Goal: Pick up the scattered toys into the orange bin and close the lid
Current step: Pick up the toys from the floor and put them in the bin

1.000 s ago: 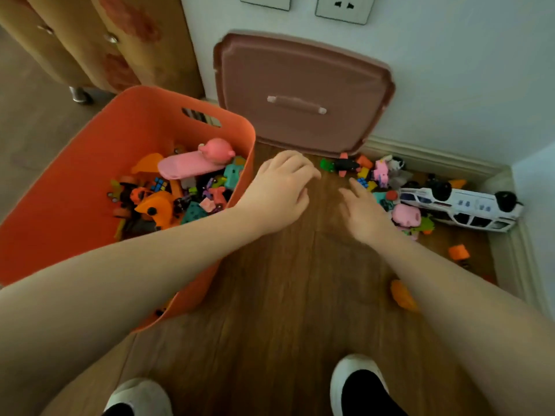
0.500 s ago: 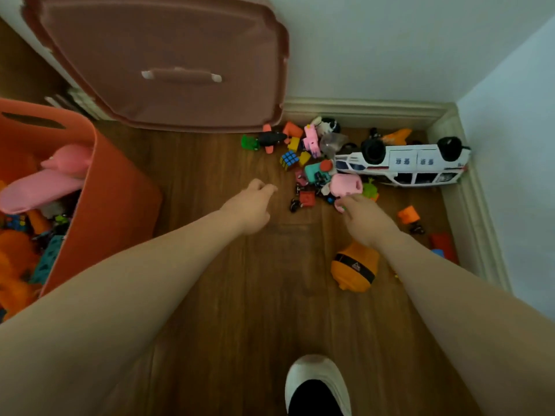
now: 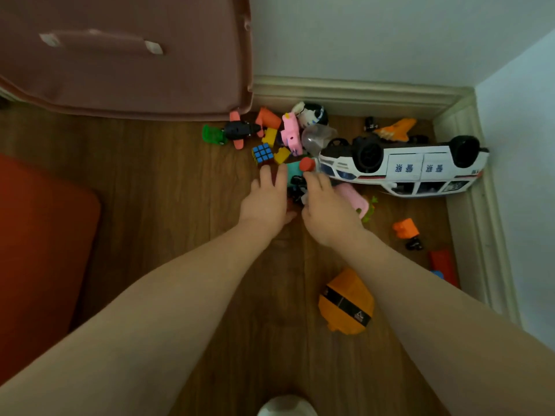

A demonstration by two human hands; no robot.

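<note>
The orange plastic bin (image 3: 45, 250) sits at the left edge of my view, only its outer wall showing, so I cannot see what it holds. Its dusty-pink lid with a bar handle (image 3: 126, 55) leans upright against the wall, so closing is not yet done.

Most of the picking up looks undone to me. A heap of small toys lies on the wooden floor (image 3: 168, 181) in the corner: a blue-faced puzzle cube (image 3: 262, 153), yellow building blocks (image 3: 269, 136), a pink camera-shaped toy (image 3: 290, 137), a black and coral toy plane (image 3: 238, 130), a green figure (image 3: 211, 135) and a big white toy van on its side (image 3: 405, 168). Well apart from the heap lie an orange helmet-like shell (image 3: 345, 301) and a small orange block (image 3: 405, 228).

My left hand (image 3: 265, 198) reaches into the heap with fingers straight, holding nothing. My right hand (image 3: 326, 207) is just beside it, over dark little pieces; its grip looks loosely curved, but I cannot tell whether it has hold of anything, since the fingers hide what lies beneath.

I judge the job to be mid-way at best, with many trips to the bin left.
</note>
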